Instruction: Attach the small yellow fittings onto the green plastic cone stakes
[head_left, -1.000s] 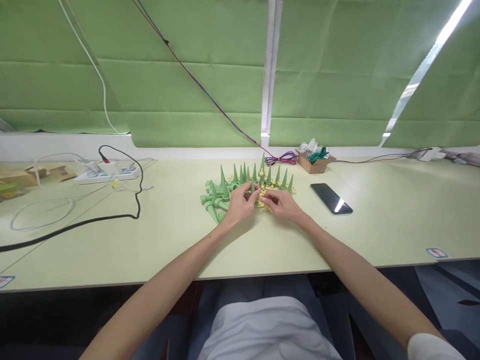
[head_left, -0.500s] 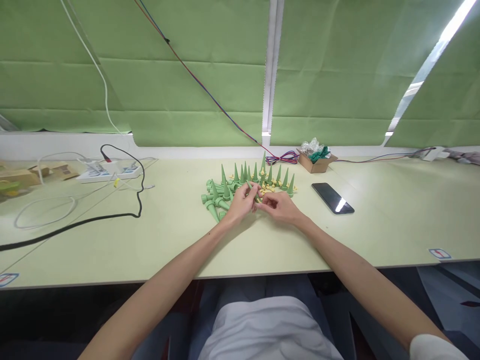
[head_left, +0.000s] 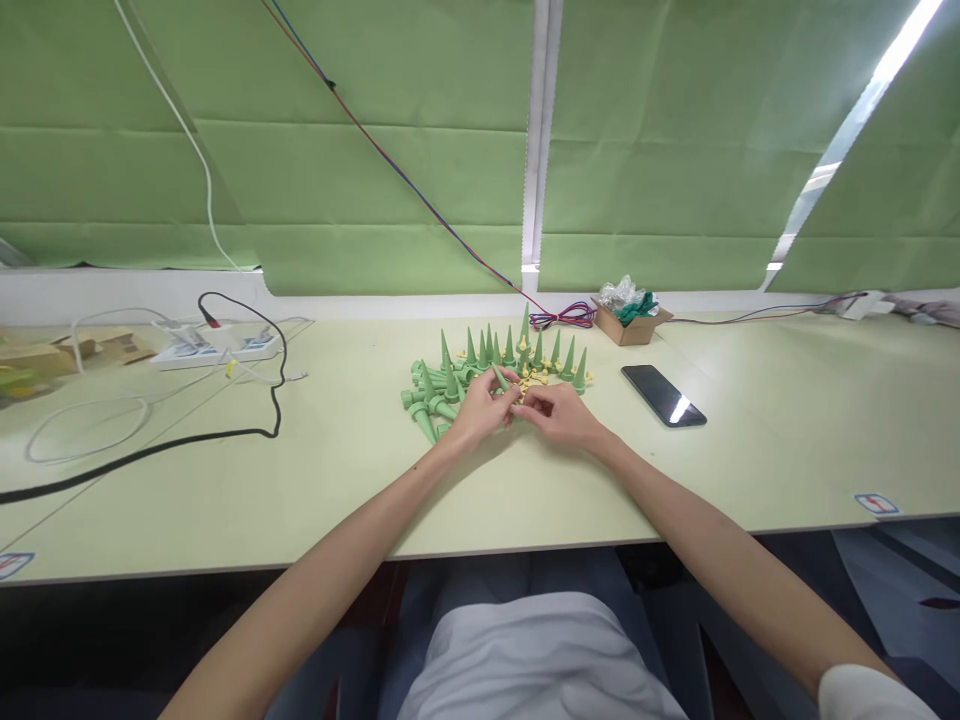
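Observation:
My left hand (head_left: 486, 404) is closed round a green cone (head_left: 500, 378), whose pointed end shows above the fingers. Close beside it, my right hand (head_left: 556, 412) has its thumb and fingers pinched at the cone's lower end; whatever is between them is too small to make out. Behind the hands, several green cones (head_left: 556, 352) stand upright in a curved row. More green pieces (head_left: 424, 418) lie in a pile to the left. Small yellow pieces (head_left: 535, 378) are scattered between the standing cones and my right hand.
A black phone (head_left: 664, 396) lies right of the hands. Behind it sits a small cardboard box (head_left: 630, 331) with plastic and green material, beside coiled red and blue wires (head_left: 571, 316). A power strip (head_left: 217, 348) with cables is at the left.
The cone in my left hand has tilted a little, its tip pointing more up and left. Both hands stay close together in nearly the same place.

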